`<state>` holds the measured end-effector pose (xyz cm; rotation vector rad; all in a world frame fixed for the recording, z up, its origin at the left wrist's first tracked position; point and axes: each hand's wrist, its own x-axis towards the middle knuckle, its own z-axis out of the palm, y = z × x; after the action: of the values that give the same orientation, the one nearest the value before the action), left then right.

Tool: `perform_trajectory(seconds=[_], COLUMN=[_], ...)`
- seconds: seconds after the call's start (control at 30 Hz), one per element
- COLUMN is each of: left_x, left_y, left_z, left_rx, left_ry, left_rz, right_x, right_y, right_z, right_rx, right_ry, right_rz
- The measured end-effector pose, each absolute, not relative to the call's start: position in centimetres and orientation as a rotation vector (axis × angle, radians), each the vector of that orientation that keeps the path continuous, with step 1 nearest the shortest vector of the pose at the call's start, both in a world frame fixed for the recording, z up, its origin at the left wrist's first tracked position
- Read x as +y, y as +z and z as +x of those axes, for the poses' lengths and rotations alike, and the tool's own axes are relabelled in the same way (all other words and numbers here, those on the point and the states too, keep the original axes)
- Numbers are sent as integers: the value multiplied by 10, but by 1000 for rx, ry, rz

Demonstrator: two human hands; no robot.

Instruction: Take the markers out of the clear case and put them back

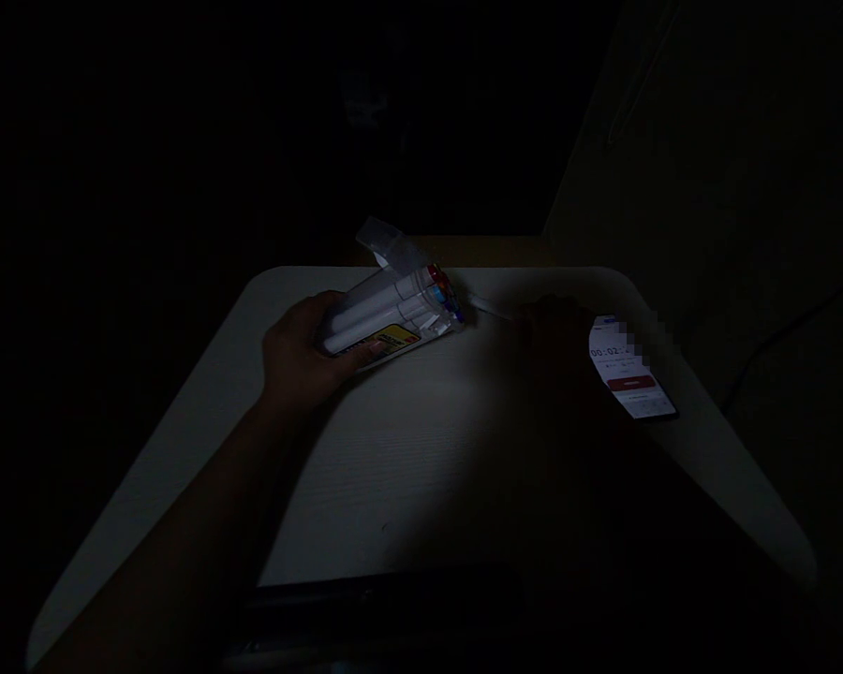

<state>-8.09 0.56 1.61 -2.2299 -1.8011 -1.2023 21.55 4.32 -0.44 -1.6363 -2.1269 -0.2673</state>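
Observation:
A clear plastic pack of white-barrelled markers lies tilted in my left hand, whose fingers and thumb wrap round its left end. Red and blue marker ends show at the pack's right end, and its transparent flap stands up open. A yellow and black label is on the side near my thumb. To the right, my right hand is in deep shadow. From its fingers a slim whitish marker points toward the pack, apart from it. The fingers' exact grip is hard to see.
A lit phone showing a running timer lies on the white table, right of my right hand. A dark object spans the near edge. The surroundings are very dark, with a cable at right.

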Motion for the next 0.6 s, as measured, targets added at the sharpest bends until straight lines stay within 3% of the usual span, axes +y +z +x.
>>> perform_trajectory(seconds=[0.37,0.6], left_x=[2,-1], left_y=[21,20], left_z=[-76,-76], left_rx=[-1729,-1606], left_ry=[-1115,-1115], left_rz=[-2283,-2309], right_x=[31,7], right_y=[-1,34], right_z=[214,191], right_rx=[-2047,-1915], right_ry=[-369,-344], right_rz=[-1848,-1122])
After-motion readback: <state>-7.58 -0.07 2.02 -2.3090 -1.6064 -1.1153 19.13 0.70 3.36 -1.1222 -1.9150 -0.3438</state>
